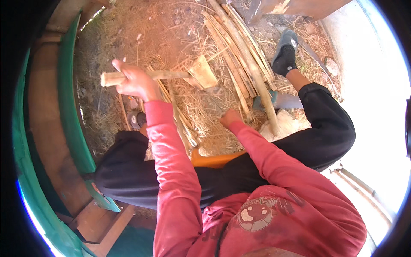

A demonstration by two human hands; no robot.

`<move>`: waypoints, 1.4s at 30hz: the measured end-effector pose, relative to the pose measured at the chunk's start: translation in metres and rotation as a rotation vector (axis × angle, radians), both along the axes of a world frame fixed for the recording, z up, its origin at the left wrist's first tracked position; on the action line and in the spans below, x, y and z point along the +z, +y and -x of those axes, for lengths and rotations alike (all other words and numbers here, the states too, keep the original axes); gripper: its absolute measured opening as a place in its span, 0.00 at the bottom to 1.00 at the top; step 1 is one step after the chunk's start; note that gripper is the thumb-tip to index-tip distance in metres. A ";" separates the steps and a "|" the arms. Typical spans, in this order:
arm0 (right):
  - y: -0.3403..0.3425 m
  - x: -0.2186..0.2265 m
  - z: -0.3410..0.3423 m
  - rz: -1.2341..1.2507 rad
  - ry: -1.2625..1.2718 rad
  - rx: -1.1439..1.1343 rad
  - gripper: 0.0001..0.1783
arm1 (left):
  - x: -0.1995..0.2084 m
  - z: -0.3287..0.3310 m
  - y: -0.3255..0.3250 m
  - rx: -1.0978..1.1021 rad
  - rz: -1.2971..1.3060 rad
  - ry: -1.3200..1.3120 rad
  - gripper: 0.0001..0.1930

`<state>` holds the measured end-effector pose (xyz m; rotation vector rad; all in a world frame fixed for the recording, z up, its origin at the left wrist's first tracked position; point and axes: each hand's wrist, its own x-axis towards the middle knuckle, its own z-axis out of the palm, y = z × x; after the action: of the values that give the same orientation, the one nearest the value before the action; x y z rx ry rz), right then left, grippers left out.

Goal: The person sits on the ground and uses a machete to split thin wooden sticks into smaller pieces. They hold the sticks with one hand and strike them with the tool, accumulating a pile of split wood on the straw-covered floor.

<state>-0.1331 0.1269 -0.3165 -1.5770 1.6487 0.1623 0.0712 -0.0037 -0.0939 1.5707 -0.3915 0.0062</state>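
In the upper left of the head view, my left hand [136, 83] is closed round a pale wooden stick [165, 75], held roughly level. The stick's cut end juts out past the hand on the left. Its other end meets a light, blocky piece of wood [204, 72]; whether the two are joined, I cannot tell. My right hand [231, 118] is closed in a fist in the middle, between my knees, near the lower end of a bundle of split wood strips [229, 51]. Anything inside that fist is hidden.
A long round pole [263, 92] lies along the strips. More thin strips [182, 120] lie between my legs. Part of an orange object [217, 160] shows near my lap. Green-edged boards [70, 98] stand at left, a pale wall [372, 85] at right. Straw covers the dirt ground.
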 end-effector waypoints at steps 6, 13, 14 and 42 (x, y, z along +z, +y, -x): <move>-0.022 0.049 0.003 -0.540 -0.643 -0.525 0.19 | -0.006 -0.017 0.012 -0.113 0.142 0.066 0.24; -0.026 0.076 -0.018 0.131 -0.394 -0.226 0.17 | -0.006 -0.014 0.014 -0.147 0.198 0.085 0.24; -0.020 0.049 -0.014 0.085 -0.236 -0.157 0.16 | -0.003 -0.011 0.012 -0.141 0.183 0.096 0.24; -0.018 0.060 -0.010 0.147 -0.385 -0.223 0.18 | -0.011 -0.017 0.017 -0.098 0.196 0.021 0.22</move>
<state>-0.1234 0.1090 -0.2564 -1.4101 1.5386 -0.3655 0.0878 0.0138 -0.1045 1.3564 -0.4381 -0.0460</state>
